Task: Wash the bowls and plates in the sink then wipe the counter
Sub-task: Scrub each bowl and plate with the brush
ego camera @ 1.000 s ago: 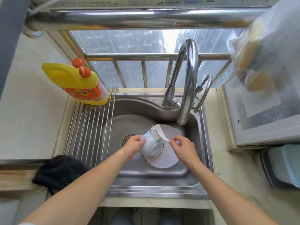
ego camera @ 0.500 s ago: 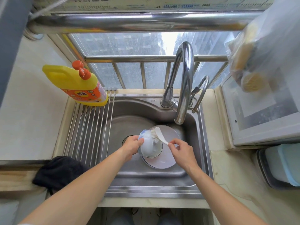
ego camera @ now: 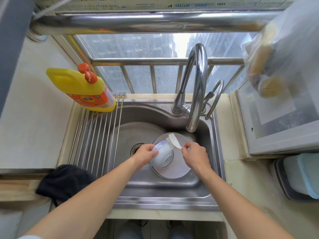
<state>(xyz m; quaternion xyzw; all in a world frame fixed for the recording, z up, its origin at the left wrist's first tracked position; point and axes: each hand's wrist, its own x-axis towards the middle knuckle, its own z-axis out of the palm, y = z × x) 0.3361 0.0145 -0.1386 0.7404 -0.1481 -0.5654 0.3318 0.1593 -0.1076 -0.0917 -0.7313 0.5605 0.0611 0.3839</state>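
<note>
Steel sink [ego camera: 203,185] with white plate [ego camera: 174,171] flat inside; yellow bottle [ego camera: 82,88] on rod rack [ego camera: 93,135].

Yellow detergent bottle [ego camera: 81,88] stands on the drying rack [ego camera: 96,133].

barred window [ego camera: 138,49], daylight, pale wall [ego camera: 25,100]

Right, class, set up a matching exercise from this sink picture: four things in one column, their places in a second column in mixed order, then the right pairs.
Things:
1. bowl
2. brush
3. detergent bottle
4. black cloth

Places:
A. standing at the far end of the drying rack
B. pinched in the right hand
C. draped over the counter edge left of the sink
D. gripped in the left hand, above the plate

Pairs: 1-D, 2-B, 3-A, 4-C
</note>
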